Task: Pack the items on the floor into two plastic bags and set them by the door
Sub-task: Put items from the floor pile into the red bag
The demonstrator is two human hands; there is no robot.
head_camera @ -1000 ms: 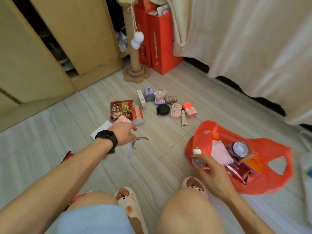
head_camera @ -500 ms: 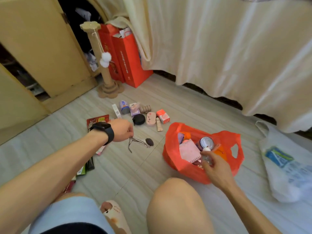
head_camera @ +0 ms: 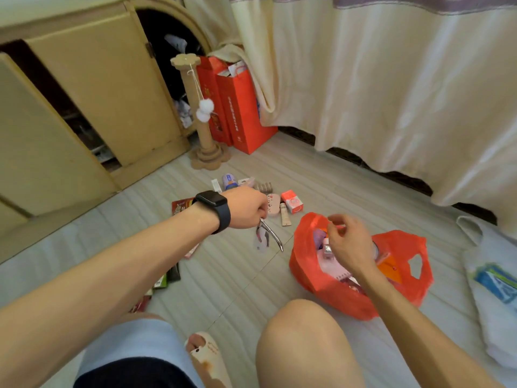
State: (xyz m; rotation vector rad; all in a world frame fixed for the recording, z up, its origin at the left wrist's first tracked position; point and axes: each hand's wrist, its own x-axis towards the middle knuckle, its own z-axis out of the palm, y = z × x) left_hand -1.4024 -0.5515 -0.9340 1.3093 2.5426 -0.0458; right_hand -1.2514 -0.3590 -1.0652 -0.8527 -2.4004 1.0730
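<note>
Your right hand (head_camera: pixel 347 242) has released its load into the red bag (head_camera: pixel 307 267) — fingers (head_camera: pixel 334 219) loose, empty. Your left hand (head_camera: pixel 246 208) has lifted the nippers (head_camera: pixel 270 234) off the floor (head_camera: pixel 237 278), pinching them — bag them next.

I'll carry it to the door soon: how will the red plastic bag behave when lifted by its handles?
The red plastic bag looks thin and crumpled, so it will probably sag and go floppy. It lies slumped with its mouth gaping, so the pink notebook and other loose items may shift or spill unless both handles are gathered.
</note>
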